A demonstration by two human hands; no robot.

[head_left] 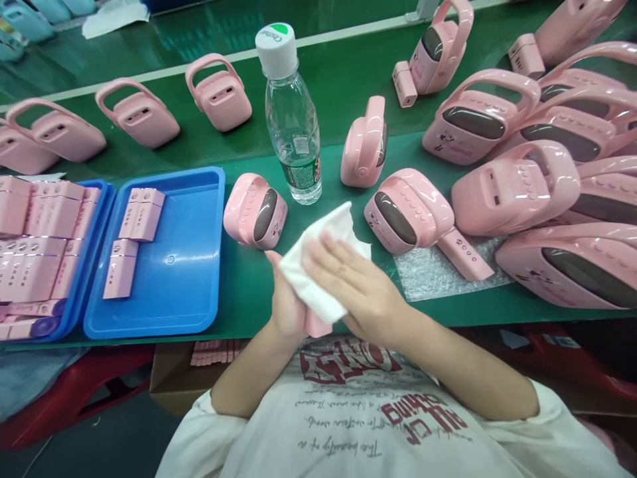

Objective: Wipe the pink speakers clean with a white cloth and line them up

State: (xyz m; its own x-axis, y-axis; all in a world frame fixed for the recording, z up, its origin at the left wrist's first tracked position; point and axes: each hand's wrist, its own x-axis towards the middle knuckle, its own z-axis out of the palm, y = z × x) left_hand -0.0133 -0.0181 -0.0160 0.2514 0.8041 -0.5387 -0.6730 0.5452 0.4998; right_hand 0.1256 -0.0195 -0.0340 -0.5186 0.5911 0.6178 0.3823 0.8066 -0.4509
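Note:
My left hand [287, 302] is closed around a pink piece [317, 324], of which only a lower end shows; the rest lies under a white cloth [323, 265]. My right hand [358, 285] presses that cloth down from above, its fingers nearly flat across it. Just beyond my hands stands a small pink speaker [255, 211] with a handle and dark front panel. Another pink speaker [408, 209] is to the right, with a pink stick with buttons [465, 253] lying against it on bubble wrap [428, 282].
A clear bottle [293, 126] with a white cap stands ahead. At left, a blue tray [189, 265] holds several pink button blocks [121, 269], next to another tray [94, 265] full of them. More pink speakers [478, 119] crowd the right; several [219, 96] line the back.

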